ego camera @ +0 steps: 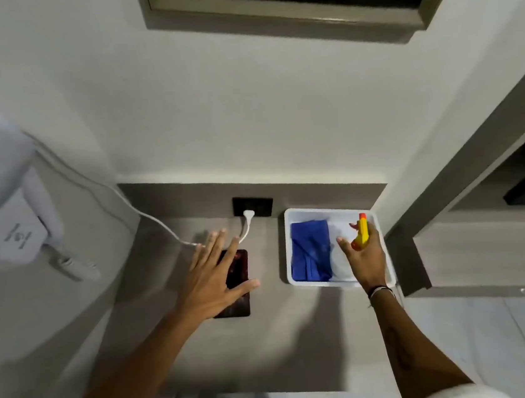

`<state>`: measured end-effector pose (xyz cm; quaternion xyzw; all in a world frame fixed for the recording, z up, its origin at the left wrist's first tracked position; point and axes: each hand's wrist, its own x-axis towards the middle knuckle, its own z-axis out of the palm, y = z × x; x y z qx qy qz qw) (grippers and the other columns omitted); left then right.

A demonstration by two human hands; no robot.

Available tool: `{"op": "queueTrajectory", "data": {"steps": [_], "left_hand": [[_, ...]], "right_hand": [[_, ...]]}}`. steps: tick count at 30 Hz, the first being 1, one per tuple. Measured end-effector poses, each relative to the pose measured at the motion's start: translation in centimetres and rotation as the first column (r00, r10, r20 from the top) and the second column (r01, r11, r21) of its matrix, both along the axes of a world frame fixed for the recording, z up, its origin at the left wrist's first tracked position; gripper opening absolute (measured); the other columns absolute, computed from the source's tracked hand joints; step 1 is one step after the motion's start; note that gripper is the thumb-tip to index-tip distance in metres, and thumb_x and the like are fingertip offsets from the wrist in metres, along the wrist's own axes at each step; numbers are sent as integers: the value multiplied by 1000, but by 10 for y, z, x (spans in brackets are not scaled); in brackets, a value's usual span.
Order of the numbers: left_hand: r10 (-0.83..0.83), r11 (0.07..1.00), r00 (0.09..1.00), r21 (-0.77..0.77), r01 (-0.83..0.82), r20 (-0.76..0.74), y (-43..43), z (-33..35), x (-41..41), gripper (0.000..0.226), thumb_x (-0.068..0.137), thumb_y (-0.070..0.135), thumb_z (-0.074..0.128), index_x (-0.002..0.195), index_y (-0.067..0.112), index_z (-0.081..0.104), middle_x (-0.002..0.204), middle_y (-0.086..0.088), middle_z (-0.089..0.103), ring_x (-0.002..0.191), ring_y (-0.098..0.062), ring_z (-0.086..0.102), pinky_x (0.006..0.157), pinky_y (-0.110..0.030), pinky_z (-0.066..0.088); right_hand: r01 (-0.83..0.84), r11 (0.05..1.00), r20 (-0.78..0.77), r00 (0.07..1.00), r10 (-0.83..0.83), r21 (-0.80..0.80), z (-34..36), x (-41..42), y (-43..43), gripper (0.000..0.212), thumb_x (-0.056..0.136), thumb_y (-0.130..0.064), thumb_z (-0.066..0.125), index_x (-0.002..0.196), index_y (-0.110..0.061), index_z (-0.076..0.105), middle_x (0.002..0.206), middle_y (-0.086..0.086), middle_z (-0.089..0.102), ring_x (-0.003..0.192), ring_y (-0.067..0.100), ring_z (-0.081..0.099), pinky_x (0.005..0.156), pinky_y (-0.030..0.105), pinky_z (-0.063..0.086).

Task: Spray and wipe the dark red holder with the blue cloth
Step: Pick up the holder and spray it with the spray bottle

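Risk at this moment centred on the spray step, judged not yet begun. The left hand (212, 275) lay flat with fingers spread over the dark red, flat rectangular holder (236, 283), which rested on the grey counter (179, 345) just left of the shallow white plastic tray (333, 212). The right hand (364, 257) was closed around the yellow spray bottle with an orange-red nozzle (362, 231), positioned over the right half of the tray. The folded blue cloth (311, 250) lay in the left half of the tray, untouched.

Findings on hazard:
- The black wall socket (253, 206) with a white plug (248, 214) and its white cable (159, 223) sat just beyond the far end of the holder. Mist aimed carelessly could have reached the socket.
- The spread hand covered much of the holder; spraying before it was withdrawn would have wetted the hand rather than the surface.
- The nozzle's direction could not be confirmed; a misjudged aim could have soaked the cloth or tray instead.
- The holder appeared thin and glossy, likely to slide on the smooth counter under wiping if left unsteadied.
- The cable ran close to the left fingertips and could have been snagged.
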<state>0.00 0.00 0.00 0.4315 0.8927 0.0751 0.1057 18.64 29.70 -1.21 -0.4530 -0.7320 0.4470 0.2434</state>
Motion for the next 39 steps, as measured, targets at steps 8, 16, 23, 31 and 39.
{"op": "queueTrajectory", "data": {"steps": [8,16,23,31,39], "left_hand": [[-43,998,998,36,45,-47,-2,-6,3,132,75,109,22,175,26,2,183,-7,-14,169,-26,-19,137,-54,-5],[-50,995,997,85,56,-63,-2,-10,1,132,75,95,61,174,21,18,184,-9,11,171,-31,-3,138,-56,1],[-4,978,997,211,-11,71,2,1,2,117,61,59,100,156,13,52,156,-8,52,155,-34,39,131,-61,27],[3,875,925,446,-187,381,-24,-7,-10,111,55,50,101,149,18,53,151,-5,53,141,-31,51,121,-53,45],[-35,864,853,445,-237,521,-55,-8,-29,108,56,43,99,150,31,48,150,1,53,139,-2,51,114,-12,38]], "right_hand": [[100,994,-110,988,-104,-41,-26,-19,-4,52,103,-8,71,152,-11,55,145,7,70,111,11,70,111,28,56],[111,993,-116,987,-115,-38,-33,-24,11,39,102,-13,72,141,-7,68,135,13,75,119,26,71,109,35,52],[190,981,-206,959,-196,-50,-25,-15,10,44,92,-24,85,131,-8,73,107,0,76,88,9,73,103,45,64],[19,928,-501,837,-218,-372,16,-4,-33,39,99,-38,76,137,-35,71,92,-15,77,70,5,67,72,28,65],[-545,785,-275,835,477,-294,18,-3,-128,42,107,-16,67,147,-28,66,104,-13,80,84,1,73,73,25,65]]}}
